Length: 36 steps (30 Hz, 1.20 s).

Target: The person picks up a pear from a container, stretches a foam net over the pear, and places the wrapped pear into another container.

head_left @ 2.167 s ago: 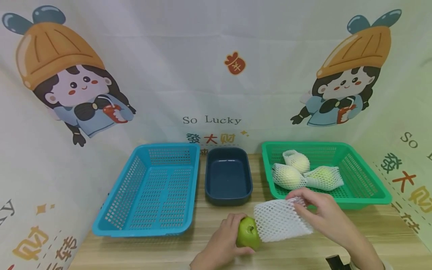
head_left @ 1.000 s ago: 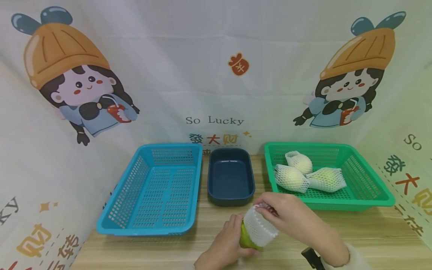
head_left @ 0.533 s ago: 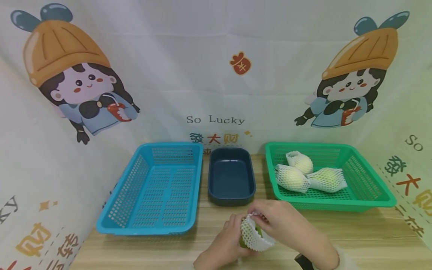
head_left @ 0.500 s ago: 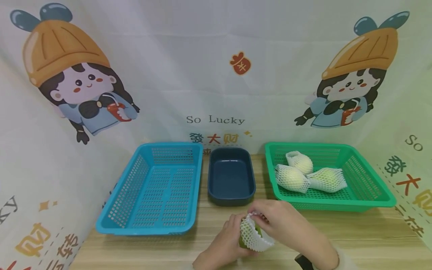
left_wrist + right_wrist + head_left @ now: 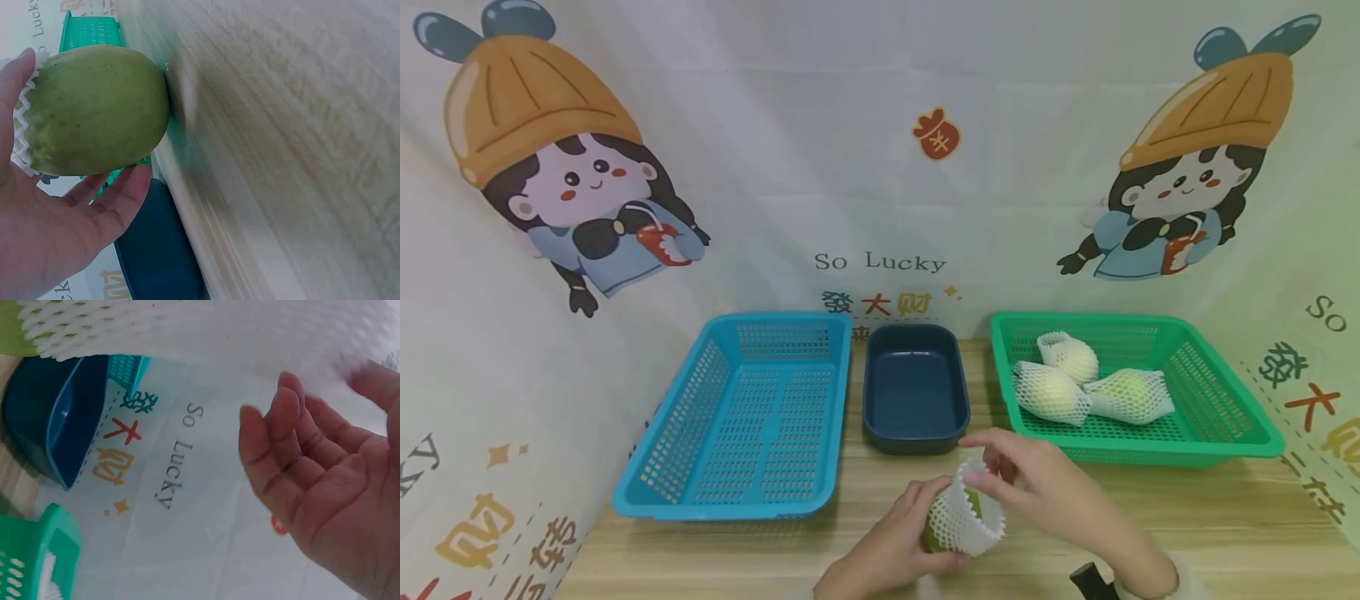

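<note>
A green apple (image 5: 94, 112), partly inside a white foam net sleeve (image 5: 964, 518), is held just above or on the table in my left hand (image 5: 891, 537). My left thumb and fingers wrap round its sides; its bare lower end shows in the left wrist view. The sleeve's ragged rim stands open towards the right. At that rim is my right hand (image 5: 1030, 475), its fingers apart and loosely bent and its thumb by the edge. In the right wrist view the thumb blurs against the sleeve (image 5: 206, 337), and no pinch shows.
Three fruits in foam nets (image 5: 1051, 393) lie in the left part of a green basket (image 5: 1217, 408) at the right. A dark blue bin (image 5: 916, 396) stands mid-back. To its left is a blue basket (image 5: 767, 425). A printed cloth (image 5: 880, 167) hangs behind the wooden table (image 5: 1150, 517).
The right hand brought the sleeve leftward and pulled it over the apple. Since half a second ago, it has loosened its pinch on the rim, and the apple has tilted slightly.
</note>
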Motion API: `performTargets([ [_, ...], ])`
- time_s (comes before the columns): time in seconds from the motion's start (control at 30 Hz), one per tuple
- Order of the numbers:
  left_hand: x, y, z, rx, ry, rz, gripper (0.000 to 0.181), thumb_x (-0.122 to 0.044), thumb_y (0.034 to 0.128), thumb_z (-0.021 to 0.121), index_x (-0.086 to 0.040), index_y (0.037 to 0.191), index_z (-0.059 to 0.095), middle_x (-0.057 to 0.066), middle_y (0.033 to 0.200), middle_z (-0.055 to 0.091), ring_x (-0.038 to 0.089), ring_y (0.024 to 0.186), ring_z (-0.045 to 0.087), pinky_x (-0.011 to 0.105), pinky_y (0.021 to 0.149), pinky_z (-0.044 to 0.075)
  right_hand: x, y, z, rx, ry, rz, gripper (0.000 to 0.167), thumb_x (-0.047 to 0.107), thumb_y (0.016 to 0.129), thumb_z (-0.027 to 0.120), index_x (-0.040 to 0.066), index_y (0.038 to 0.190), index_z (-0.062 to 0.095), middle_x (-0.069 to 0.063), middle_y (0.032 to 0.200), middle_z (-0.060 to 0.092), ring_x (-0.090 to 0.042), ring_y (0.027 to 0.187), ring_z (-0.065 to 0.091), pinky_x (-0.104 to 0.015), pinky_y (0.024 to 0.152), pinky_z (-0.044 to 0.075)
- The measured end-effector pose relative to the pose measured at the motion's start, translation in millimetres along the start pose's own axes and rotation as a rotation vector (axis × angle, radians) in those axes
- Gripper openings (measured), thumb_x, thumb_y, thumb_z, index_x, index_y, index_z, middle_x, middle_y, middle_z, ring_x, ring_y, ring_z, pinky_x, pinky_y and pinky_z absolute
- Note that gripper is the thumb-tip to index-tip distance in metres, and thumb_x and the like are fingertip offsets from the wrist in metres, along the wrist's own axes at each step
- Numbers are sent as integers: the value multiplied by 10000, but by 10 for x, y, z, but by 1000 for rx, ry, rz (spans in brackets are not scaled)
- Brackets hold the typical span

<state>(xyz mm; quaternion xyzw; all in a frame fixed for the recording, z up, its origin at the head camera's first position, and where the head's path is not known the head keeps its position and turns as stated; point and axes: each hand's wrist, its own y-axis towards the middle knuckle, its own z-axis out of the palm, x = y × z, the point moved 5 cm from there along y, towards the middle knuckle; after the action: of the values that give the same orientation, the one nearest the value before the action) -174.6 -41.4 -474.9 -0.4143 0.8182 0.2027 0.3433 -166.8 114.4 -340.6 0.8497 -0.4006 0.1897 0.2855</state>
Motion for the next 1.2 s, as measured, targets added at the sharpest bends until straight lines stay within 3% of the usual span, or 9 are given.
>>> performTargets([
  [0.13, -2, 3, 0, -15, 5, 10, 826, -501, 765, 697, -236, 1417, 265, 12, 1248, 447, 122, 1092, 485, 308, 897, 461, -201, -136, -63, -73, 203, -19, 247, 36, 946, 476, 49, 1184, 542, 12, 926, 592, -50, 784, 552, -225, 676, 504],
  [0.27, -3, 0, -3, -21, 11, 10, 836, -492, 758, 709, -226, 1416, 267, 14, 1250, 450, 127, 1105, 487, 324, 914, 460, -418, -292, 143, 101, 252, 45, 355, 24, 901, 535, 16, 1248, 461, -132, 1173, 545, -164, 985, 556, -268, 773, 513],
  [0.33, -2, -2, -4, -22, 17, 11, 840, -490, 755, 713, -229, 1417, 267, 16, 1254, 454, 137, 1118, 488, 340, 925, 459, -486, -361, 328, 198, 235, 78, 501, 109, 868, 614, 33, 1317, 404, -146, 1279, 476, -227, 1098, 518, -313, 838, 508],
  [0.4, -4, -2, -4, -22, 17, 16, 843, -485, 752, 718, -232, 1418, 268, 18, 1256, 458, 142, 1126, 485, 353, 935, 455, -521, -405, 503, 225, 243, 97, 629, 240, 845, 668, 54, 1363, 364, -155, 1343, 421, -290, 1161, 487, -374, 880, 499],
  [0.5, -9, 4, 7, -27, 23, 35, 844, -489, 756, 712, -223, 1422, 266, 18, 1267, 461, 142, 1140, 477, 357, 951, 447, -542, -433, 666, 169, 236, 111, 736, 366, 807, 689, 97, 1396, 339, -124, 1375, 401, -271, 1194, 476, -414, 911, 484],
  [0.67, -10, 13, 22, -38, 16, 65, 847, -485, 761, 709, -205, 1423, 261, 27, 1292, 451, 142, 1155, 470, 352, 959, 443, -532, -420, 726, 48, 176, 84, 653, 330, 793, 715, 87, 1326, 425, -82, 1274, 504, -203, 1118, 532, -372, 878, 505],
  [0.9, 10, 7, -37, 1, -58, 35, 880, -490, 767, 694, -286, 1462, 195, 21, 1350, 400, 198, 1200, 464, 410, 972, 431, -593, -398, 745, 62, 163, 152, 635, 351, 782, 720, 74, 1292, 463, -84, 1280, 519, -219, 1102, 547, -370, 873, 507],
  [1.03, -38, -3, -149, -76, -25, 74, 732, -464, 801, 662, -219, 1415, 349, -3, 1355, 446, 222, 1236, 471, 447, 1009, 406, -611, -383, 739, 63, 155, 181, 682, 343, 768, 732, 49, 1313, 446, -129, 1306, 506, -283, 1096, 564, -416, 871, 504],
  [1.2, -91, 8, -225, -151, 68, 111, 608, -429, 801, 662, -150, 1314, 494, -30, 1292, 529, 178, 1202, 513, 385, 1019, 408, -613, -361, 735, 64, 162, 176, 661, 326, 768, 737, 20, 1285, 461, -118, 1270, 531, -299, 1099, 560, -419, 876, 502],
])
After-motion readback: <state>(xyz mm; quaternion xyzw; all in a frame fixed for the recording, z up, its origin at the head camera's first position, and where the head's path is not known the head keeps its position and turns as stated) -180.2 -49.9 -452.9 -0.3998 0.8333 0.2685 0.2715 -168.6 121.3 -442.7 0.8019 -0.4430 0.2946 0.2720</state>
